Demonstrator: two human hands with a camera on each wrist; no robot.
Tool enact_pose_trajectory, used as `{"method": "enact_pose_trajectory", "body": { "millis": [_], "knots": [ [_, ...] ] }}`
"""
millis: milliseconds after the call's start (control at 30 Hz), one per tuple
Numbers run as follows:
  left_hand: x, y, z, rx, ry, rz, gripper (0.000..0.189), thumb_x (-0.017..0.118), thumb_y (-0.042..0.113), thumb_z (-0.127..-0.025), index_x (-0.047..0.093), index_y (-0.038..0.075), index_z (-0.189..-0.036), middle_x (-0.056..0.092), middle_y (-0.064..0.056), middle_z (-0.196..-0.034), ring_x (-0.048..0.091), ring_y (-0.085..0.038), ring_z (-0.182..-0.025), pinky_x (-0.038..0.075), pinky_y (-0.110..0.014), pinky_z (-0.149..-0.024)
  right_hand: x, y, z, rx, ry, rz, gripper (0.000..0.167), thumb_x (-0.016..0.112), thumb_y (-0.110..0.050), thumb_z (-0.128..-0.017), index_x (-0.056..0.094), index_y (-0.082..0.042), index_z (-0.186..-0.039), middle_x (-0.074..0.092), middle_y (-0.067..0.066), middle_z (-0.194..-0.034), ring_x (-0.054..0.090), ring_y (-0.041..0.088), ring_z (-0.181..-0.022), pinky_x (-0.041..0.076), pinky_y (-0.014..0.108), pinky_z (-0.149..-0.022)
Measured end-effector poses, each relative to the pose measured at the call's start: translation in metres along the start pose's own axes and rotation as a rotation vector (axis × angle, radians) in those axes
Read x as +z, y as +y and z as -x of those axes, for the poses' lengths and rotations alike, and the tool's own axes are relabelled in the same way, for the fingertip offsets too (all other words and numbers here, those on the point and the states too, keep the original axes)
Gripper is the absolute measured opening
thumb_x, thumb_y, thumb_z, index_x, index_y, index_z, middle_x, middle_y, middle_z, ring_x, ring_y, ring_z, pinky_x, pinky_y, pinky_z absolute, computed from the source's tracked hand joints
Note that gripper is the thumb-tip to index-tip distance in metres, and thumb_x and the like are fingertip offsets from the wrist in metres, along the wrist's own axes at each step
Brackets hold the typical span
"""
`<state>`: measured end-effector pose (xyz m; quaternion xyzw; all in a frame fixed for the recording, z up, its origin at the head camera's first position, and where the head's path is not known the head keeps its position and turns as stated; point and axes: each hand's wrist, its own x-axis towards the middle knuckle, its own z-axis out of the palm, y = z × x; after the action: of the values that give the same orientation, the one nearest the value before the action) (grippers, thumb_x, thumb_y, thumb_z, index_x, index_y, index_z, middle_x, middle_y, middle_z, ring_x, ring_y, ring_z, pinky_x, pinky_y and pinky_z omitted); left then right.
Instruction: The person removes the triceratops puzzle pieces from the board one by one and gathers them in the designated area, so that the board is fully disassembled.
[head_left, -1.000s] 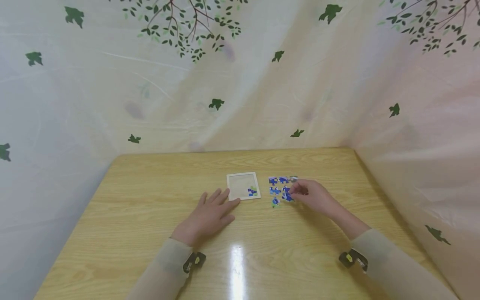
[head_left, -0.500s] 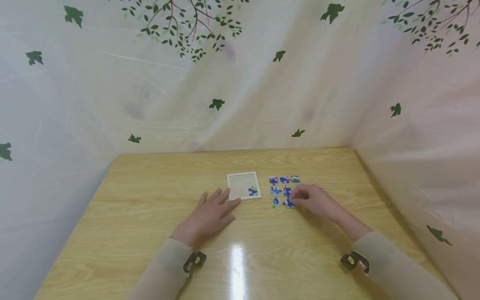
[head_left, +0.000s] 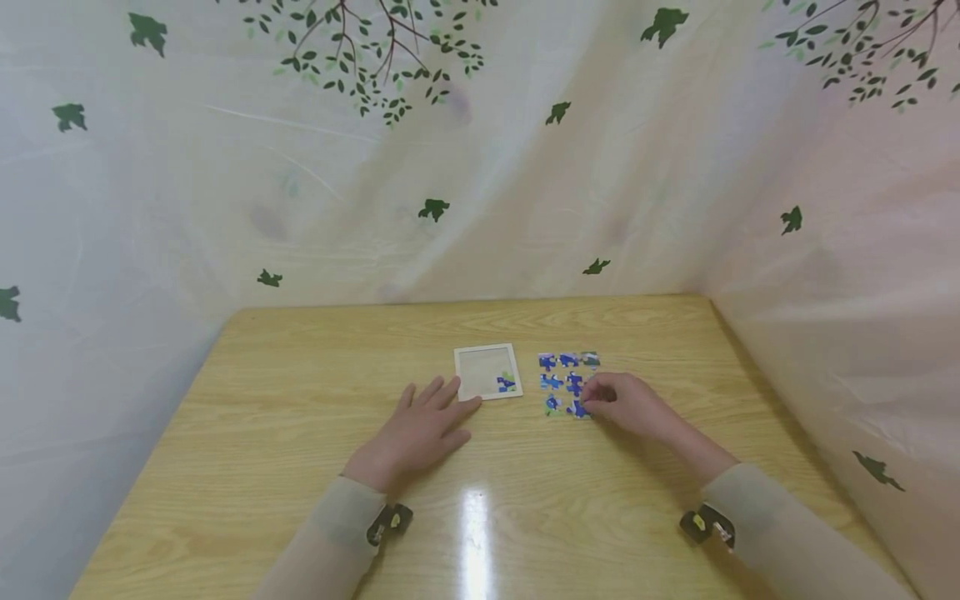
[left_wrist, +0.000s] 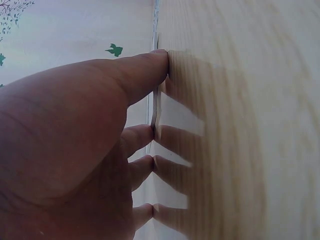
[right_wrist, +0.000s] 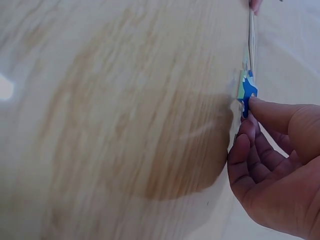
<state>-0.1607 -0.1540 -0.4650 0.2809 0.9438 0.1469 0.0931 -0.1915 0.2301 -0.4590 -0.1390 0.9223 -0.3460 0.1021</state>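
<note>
In the head view my left hand (head_left: 412, 433) lies spread on the table, fingertips on the near left corner of a white square puzzle frame (head_left: 486, 347). Blue and green puzzle pieces (head_left: 506, 382) fill the frame's near right corner. My right hand (head_left: 628, 402) is at the right side of the loose pieces, its thumb and fingers pinching a blue puzzle piece (right_wrist: 248, 92) close over the table. That piece shows partly in the head view, in the nearest row. Several loose pieces (head_left: 567, 360) lie in rows right of the frame; the right fingers hide part of this group.
The wooden table (head_left: 300, 375) runs back to a pale curtain (head_left: 487, 167) printed with leaves. Another curtain side (head_left: 847, 333) stands along the right edge. A bright reflection (head_left: 474, 542) shines on the tabletop's near middle.
My right hand has moved slightly toward me with the blue puzzle piece, from the middle row to the nearest row, uncovering the far right piece. My left hand stays in place.
</note>
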Motion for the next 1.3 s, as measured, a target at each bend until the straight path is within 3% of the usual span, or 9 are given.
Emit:
{"method": "enact_pose_trajectory", "body": {
  "millis": [100, 1300],
  "knots": [
    [0.000, 0.002, 0.002, -0.006, 0.003, 0.013, 0.056, 0.052, 0.047, -0.117, 0.045, 0.032, -0.171, 0.023, -0.013, -0.182, 0.016, -0.040, -0.168, 0.004, -0.071, -0.132, 0.001, 0.000, 0.000, -0.004, -0.005, 0.010, 0.003, 0.078, -0.013, -0.104, 0.078, -0.012, -0.107, 0.074, -0.002, -0.103, 0.068, 0.023, -0.107, 0.056, 0.056, -0.104],
    [0.006, 0.012, 0.008, -0.015, 0.025, 0.005, 0.056, 0.051, 0.047, -0.117, 0.045, 0.031, -0.171, 0.023, -0.014, -0.182, 0.015, -0.041, -0.168, 0.004, -0.071, -0.132, 0.004, 0.004, 0.002, -0.038, 0.015, 0.092, 0.007, 0.080, -0.014, -0.102, 0.078, -0.008, -0.104, 0.072, -0.003, -0.099, 0.068, 0.021, -0.099, 0.059, 0.053, -0.097]
  ]
}}
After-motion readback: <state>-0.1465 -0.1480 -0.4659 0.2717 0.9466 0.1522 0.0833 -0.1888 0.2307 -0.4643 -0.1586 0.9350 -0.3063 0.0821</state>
